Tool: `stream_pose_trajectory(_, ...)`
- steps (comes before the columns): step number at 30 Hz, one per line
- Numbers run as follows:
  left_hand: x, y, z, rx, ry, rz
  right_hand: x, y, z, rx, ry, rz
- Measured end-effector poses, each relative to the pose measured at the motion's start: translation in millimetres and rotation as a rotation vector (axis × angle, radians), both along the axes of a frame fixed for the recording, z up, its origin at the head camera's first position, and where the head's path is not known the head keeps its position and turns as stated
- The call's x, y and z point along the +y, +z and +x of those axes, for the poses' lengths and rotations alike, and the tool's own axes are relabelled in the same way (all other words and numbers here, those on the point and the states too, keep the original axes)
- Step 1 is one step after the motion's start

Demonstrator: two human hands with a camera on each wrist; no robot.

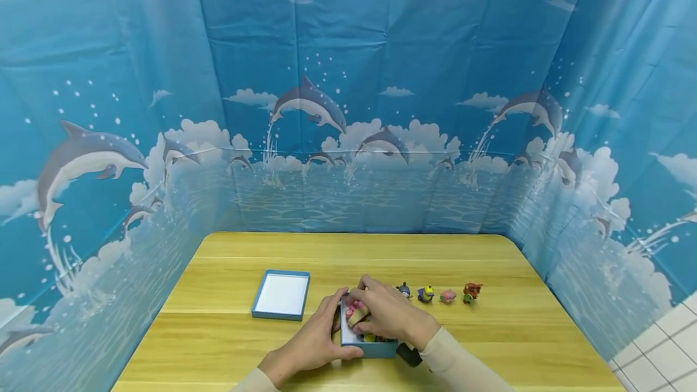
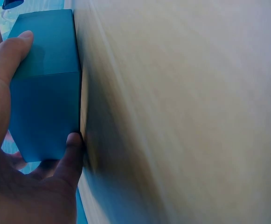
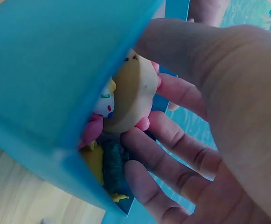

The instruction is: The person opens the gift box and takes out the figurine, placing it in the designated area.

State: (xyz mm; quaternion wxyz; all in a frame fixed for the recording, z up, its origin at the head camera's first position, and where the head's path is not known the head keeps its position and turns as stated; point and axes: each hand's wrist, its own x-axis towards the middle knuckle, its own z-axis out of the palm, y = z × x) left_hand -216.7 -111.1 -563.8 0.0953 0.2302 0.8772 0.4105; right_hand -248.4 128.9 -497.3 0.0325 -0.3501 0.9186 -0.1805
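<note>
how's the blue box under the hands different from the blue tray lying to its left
The blue box holds small toy figures, while the blue tray shows only a bare white inside. The blue box is gripped by the left hand, with the right hand putting a tan figure in; the blue tray lies untouched. The blue box looks deeper, the blue tray shallower. Both are blue, on the wooden table.

Nothing readable is showing anywhere: no words, labels, brands or numbers are appearing on the blue box (image 1: 369,348), its lid (image 1: 281,294), the small figures (image 1: 438,294) or the dolphin backdrop (image 1: 348,95).
</note>
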Motion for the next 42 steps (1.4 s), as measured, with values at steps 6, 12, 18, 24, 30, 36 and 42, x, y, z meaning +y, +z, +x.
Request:
stream_pose_trajectory(6, -0.4, 4.5, 0.6, -0.009, 0.003, 0.009, 1.0, -0.2, -2.8, -0.019, 0.008, -0.01)
stream_pose_trajectory(12, -0.9, 5.4, 0.7, -0.017, 0.002, 0.015, -1.2, 0.0, -3.4, -0.037, 0.017, -0.024)
stream_pose_trajectory(18, -0.4, 4.6, 1.9, -0.019, 0.002, 0.018, -2.8, 1.0, -3.0, -0.036, 0.018, -0.049)
stream_pose_trajectory(24, -0.3, 3.5, 2.0, -0.02, 0.005, 0.016, -4.7, 1.2, -2.9, -0.023, 0.01, -0.09)
stream_pose_trajectory(30, 0.3, 2.0, 1.9, -0.024, 0.008, 0.018, -4.3, 2.0, -1.7, -0.03, 0.009, -0.114)
stream_pose_trajectory(36, 2.0, 0.5, 2.9, -0.024, 0.01, 0.014, -0.6, 1.3, 0.6, -0.08, 0.009, -0.154)
stream_pose_trajectory(42, 2.6, -0.4, 3.9, -0.022, 0.009, 0.013, 3.2, -0.4, 1.7, -0.089, 0.011, -0.171)
